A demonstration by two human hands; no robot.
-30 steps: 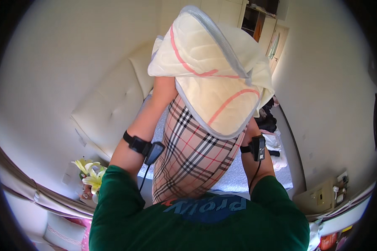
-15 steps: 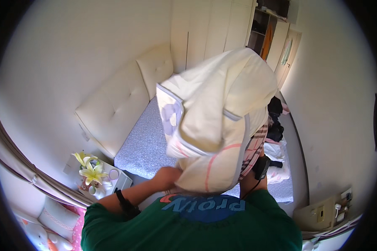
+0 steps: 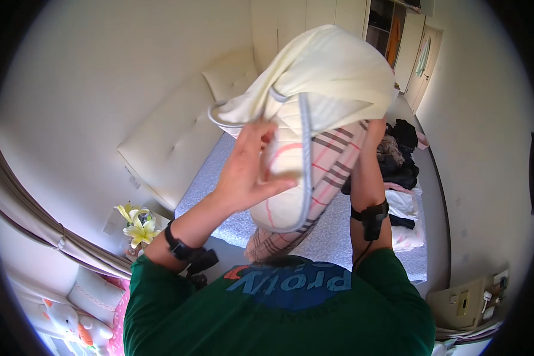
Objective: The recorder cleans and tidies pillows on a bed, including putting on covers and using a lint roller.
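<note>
Two hands hold one bundled blanket (image 3: 314, 101) up in the air, in front of the person's chest and above the bed (image 3: 344, 237); the blanket is cream on its outer side, with grey piping at the edge, and its inner side shows a beige check pattern with red and dark lines. The left hand (image 3: 249, 169) is on the near left side of the bundle; its fingers (image 3: 266, 137) are curled around the piped edge and the thumb presses on the quilted cloth, so it is grasping the blanket. The right hand (image 3: 375, 129) is on the right side, raised higher; its fingers go under the cream fold and are hidden there, so I cannot tell how firmly it is closed, but it touches the blanket. Both wrists carry a black band. A padded cream headboard (image 3: 172, 142) is at the far left; dark clothes (image 3: 400, 157) lie at the far right of the bed; yellow lilies (image 3: 135, 222) stand near left.
</note>
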